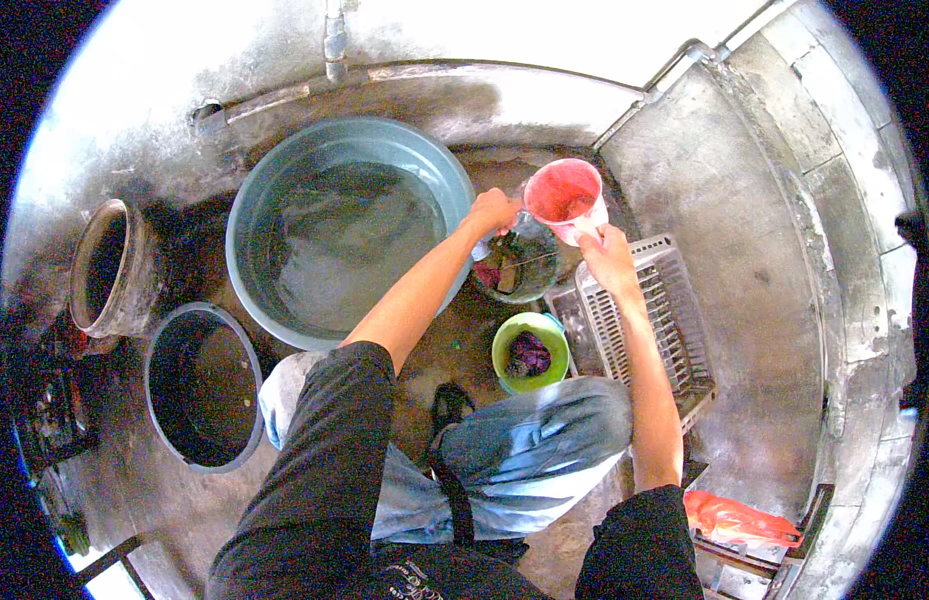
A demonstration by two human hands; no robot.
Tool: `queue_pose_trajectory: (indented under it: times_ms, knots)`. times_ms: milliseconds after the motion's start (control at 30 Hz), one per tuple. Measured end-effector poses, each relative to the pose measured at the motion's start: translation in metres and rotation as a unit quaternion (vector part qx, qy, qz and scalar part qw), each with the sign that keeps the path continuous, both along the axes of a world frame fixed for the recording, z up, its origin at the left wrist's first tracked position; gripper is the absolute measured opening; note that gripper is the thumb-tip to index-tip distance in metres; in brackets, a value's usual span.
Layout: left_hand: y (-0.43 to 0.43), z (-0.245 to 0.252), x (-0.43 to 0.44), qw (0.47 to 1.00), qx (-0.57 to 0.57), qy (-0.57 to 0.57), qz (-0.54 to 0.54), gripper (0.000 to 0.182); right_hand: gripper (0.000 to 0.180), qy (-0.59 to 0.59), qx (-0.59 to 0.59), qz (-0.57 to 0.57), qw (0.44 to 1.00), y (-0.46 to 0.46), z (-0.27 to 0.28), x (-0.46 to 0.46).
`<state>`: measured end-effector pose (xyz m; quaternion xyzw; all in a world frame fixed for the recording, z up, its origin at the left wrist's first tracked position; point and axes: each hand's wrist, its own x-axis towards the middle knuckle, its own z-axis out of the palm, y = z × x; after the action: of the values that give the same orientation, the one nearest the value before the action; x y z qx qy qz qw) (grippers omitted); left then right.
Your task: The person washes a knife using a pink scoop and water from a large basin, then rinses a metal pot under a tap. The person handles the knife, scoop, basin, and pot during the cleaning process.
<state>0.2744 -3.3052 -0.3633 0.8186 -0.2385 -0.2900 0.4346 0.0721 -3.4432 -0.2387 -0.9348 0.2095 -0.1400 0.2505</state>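
Observation:
My right hand [608,259] grips the handle of a pink plastic dipper [563,191], which is tilted with its mouth facing me. My left hand [497,210] is beside the dipper's left rim, its fingers curled. Something clear shows just below those fingers, but I cannot tell whether they hold it. Under both hands stands a round basin [548,274] with dark, reddish and brown items in it. Left of it is a large blue-grey plastic tub [243,247] with water in the bottom. A green bucket [502,356] nearer my knees has dark purple material inside.
A grey slotted plastic rack [622,319] leans at my right, by a low concrete wall. At my left stand a black tub [153,405] and a worn round pot [138,277]. A red plastic bag [734,519] lies at the lower right. Pipes [335,41] run along the wall.

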Motion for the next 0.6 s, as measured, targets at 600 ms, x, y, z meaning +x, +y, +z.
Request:
queue_pose_trajectory:
  times_ms: [600]
  knots:
    - [-0.012, 0.0, -0.001, 0.981, 0.087, -0.172, -0.023, 0.059, 0.038, 0.028, -0.001, -0.039, 0.999, 0.011, 0.025, -0.013]
